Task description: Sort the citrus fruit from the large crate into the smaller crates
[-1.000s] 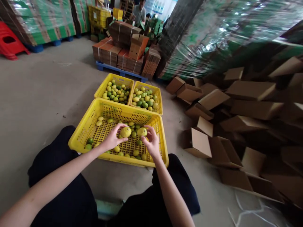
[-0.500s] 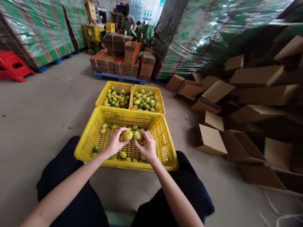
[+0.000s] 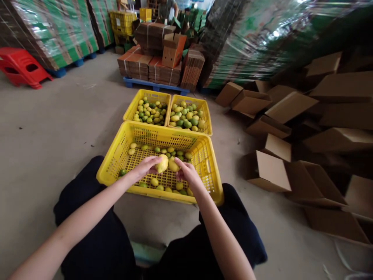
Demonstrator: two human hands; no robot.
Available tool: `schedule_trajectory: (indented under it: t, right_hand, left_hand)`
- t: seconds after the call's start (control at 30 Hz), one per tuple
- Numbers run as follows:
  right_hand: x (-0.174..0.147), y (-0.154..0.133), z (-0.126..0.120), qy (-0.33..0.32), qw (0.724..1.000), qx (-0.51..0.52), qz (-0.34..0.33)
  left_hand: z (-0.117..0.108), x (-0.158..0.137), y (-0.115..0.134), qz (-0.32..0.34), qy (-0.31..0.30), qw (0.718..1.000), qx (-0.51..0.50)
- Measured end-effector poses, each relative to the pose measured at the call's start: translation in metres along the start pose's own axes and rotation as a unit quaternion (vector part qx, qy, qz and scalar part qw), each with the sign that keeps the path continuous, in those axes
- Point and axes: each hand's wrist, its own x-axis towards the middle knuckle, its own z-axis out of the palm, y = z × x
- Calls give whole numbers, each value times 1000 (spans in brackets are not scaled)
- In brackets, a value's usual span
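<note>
Above the large yellow crate [image 3: 116, 149], my left hand [image 3: 147, 166] grips a yellow lemon [image 3: 162, 163] between thumb and fingers. Close beside it, my right hand [image 3: 188, 173] is closed on a second lemon [image 3: 173, 164], which is yellow with a slightly greenish tint. The two fruits are side by side, nearly touching. In the crate below, several yellow and green lemons lie along the far and near sides, with the slatted floor showing between them. The forearms and hands cover part of the crate.
Two smaller yellow crates [image 3: 125, 112] of lemons stand against the far side. Behind them, flattened cartons [image 3: 135, 64] sit on a blue pallet [image 3: 155, 86]. Cardboard boxes [image 3: 274, 171] are heaped at right. A red stool [image 3: 27, 68] stands left. A person [image 3: 170, 9] is at the back.
Both lemons have turned in my hands, and the right one now shows a yellow side instead of green. The view has tilted down and shifted left, so the scene sits higher and further right.
</note>
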Motion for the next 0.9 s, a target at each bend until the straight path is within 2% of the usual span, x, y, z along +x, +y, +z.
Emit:
schedule_trajectory:
  t: [0.07,0.13,0.27,0.33,0.4,0.53,0.67,0.8,0.9]
  right_hand:
    - [0,0,2,-2,999,23,-47]
    - [-2,-1,4,19,991,21,-127]
    - [-8,-4,7,56,957,-40,-281]
    - [-11,-4,8,59,941,-66,-326]
    - [-12,-4,8,60,935,-82,-341]
    - [-10,1,7,63,945,-85,-311]
    - [0,11,12,70,972,-55,-219]
    - [15,25,24,21,986,-11,-165]
    - [23,32,31,-6,993,65,-100]
  left_hand:
    - [-1,0,3,18,-1,1000,-12]
    - [-2,0,6,64,-1,998,-26]
    - [-3,1,9,158,-21,986,-53]
    - [-4,1,11,179,-32,982,-52]
    - [-5,-1,13,194,-33,980,-41]
    - [-6,-1,14,200,-25,979,-16]
    - [-6,4,10,175,4,985,5]
    - [0,5,3,153,33,986,60]
    - [4,1,0,167,30,980,103]
